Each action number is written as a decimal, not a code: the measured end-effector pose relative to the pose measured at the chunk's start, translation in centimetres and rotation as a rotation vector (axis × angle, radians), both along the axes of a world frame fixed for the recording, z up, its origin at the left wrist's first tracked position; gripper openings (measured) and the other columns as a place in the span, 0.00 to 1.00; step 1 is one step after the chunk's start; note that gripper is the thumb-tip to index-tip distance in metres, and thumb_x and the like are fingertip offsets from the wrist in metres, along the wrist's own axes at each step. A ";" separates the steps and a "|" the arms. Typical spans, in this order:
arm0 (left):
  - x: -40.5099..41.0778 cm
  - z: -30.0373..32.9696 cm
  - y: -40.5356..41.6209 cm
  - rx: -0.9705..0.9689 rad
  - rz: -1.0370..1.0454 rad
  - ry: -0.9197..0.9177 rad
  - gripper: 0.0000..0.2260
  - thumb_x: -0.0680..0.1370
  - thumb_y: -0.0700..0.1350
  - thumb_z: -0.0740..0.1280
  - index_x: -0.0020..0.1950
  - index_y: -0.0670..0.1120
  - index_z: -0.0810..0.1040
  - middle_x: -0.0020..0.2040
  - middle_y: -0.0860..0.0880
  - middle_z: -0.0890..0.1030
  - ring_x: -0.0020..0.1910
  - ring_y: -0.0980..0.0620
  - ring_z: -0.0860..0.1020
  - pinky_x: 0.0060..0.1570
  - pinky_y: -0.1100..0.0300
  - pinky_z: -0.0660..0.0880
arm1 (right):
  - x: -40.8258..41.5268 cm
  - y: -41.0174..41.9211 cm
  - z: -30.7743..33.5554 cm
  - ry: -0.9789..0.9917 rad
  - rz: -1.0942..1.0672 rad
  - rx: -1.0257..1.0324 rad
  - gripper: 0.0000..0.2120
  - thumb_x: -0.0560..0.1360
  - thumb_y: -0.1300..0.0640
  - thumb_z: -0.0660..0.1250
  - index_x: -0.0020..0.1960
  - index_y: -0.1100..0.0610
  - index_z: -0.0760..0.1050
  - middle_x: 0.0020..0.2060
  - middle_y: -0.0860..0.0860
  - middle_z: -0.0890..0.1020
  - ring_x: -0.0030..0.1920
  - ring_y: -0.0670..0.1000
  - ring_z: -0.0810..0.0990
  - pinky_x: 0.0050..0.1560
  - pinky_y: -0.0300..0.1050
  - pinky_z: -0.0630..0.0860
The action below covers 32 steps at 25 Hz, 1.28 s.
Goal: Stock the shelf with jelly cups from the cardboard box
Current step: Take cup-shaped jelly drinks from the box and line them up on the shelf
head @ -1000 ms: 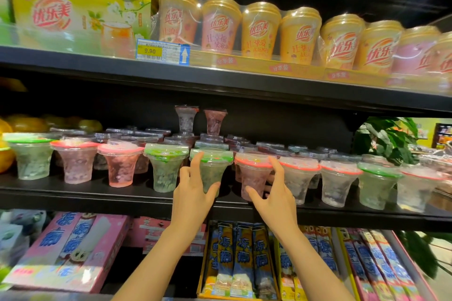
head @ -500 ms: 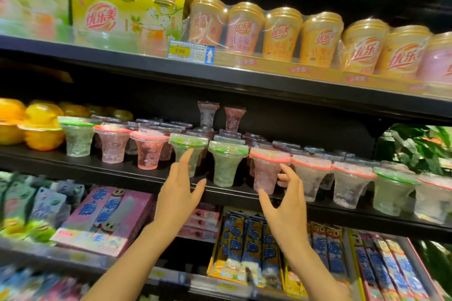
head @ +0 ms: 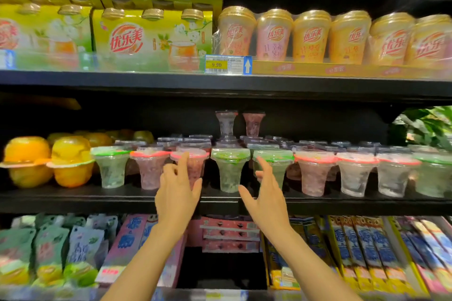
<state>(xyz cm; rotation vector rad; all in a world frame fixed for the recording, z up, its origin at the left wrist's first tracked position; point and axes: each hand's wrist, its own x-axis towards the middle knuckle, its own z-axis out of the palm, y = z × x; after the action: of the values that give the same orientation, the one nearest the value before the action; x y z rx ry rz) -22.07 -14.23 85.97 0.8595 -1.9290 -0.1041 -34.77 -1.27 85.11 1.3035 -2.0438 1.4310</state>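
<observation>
At the middle shelf (head: 97, 197), both hands hover empty, fingers spread: left hand (head: 177, 194) before a pink-lidded jelly cup (head: 192, 166), right hand (head: 265, 199) beside a green-lidded one (head: 274, 166). Step judged: straightening the front row. The cardboard box is out of view; the next cup must come from it.

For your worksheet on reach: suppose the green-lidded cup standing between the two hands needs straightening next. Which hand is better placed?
Either could, but the right hand looks slightly better placed: its thumb sits beside the green-lidded cup, while the left hand overlaps the pink-lidded cup.
</observation>
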 end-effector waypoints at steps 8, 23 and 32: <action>-0.6 0.3 -2.8 0.070 -0.189 0.068 0.32 0.76 0.51 0.65 0.75 0.50 0.51 0.63 0.41 0.69 0.43 0.44 0.79 0.35 0.54 0.73 | 0.2 -3.9 1.0 -0.058 -0.087 0.059 0.42 0.75 0.45 0.65 0.73 0.38 0.35 0.71 0.50 0.67 0.64 0.49 0.73 0.53 0.44 0.73; -0.5 -0.2 -4.0 0.088 -0.331 0.242 0.35 0.72 0.47 0.72 0.72 0.49 0.56 0.58 0.43 0.74 0.52 0.44 0.75 0.45 0.57 0.68 | 0.4 -4.1 0.6 0.005 -0.243 0.115 0.39 0.74 0.41 0.63 0.74 0.40 0.40 0.59 0.44 0.76 0.38 0.41 0.73 0.30 0.33 0.59; 0.4 0.1 -4.7 0.145 -0.529 0.241 0.34 0.74 0.41 0.69 0.72 0.51 0.53 0.60 0.44 0.75 0.52 0.53 0.74 0.50 0.59 0.71 | 0.4 -4.4 0.5 0.027 -0.247 0.066 0.45 0.70 0.36 0.66 0.72 0.39 0.37 0.58 0.45 0.77 0.46 0.48 0.80 0.38 0.41 0.70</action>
<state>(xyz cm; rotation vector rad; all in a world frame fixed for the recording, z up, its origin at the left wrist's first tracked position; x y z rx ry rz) -21.68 -18.89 86.06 0.3853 -1.8888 -0.6404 -34.33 -5.69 85.64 1.0447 -2.1624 1.2397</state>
